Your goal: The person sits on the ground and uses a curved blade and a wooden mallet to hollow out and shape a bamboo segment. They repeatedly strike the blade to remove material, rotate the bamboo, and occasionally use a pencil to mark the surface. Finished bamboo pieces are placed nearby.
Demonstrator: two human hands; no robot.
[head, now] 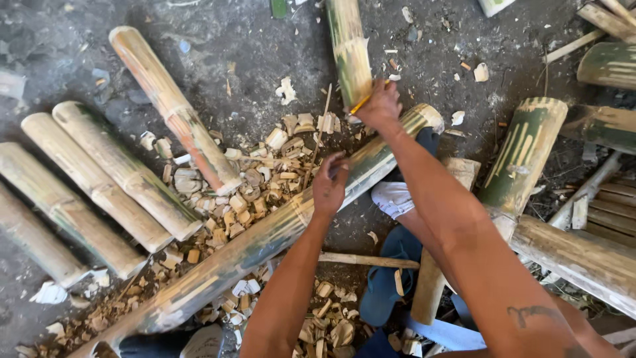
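Down nearest the person, a thick litter of pale wood chips (pixel 328 325) covers the dark ground (pixel 265 40), and a blue sandal (pixel 391 272) shows between the forearms. Across all this runs a long bamboo pole (pixel 265 238), lying on a slant from near left to far right, where its cut end rests by a white cloth (pixel 394 197); it seems laid that way so its whole length sits within reach.

The left hand (pixel 329 184) comes in from below with the forearm straight and the wrist bent a little, the fingers curled loosely down onto the top of the pole, resting on it rather than wrapped round it, as if to keep it from rolling. The right arm stretches further out over the pole, elbow nearly straight. The right hand (pixel 379 106) is closed tight around a yellow handle (pixel 361 103), of which only a short slanted piece shows; what sort of tool it belongs to I cannot tell.

Just beyond that fist an upright green pole (pixel 349 50) runs off the top of the view. To the left lie several cut bamboo lengths (pixel 99 179) side by side, one reddish length (pixel 173 109) angled across the chips, and more green pieces (pixel 523 156) to the right.
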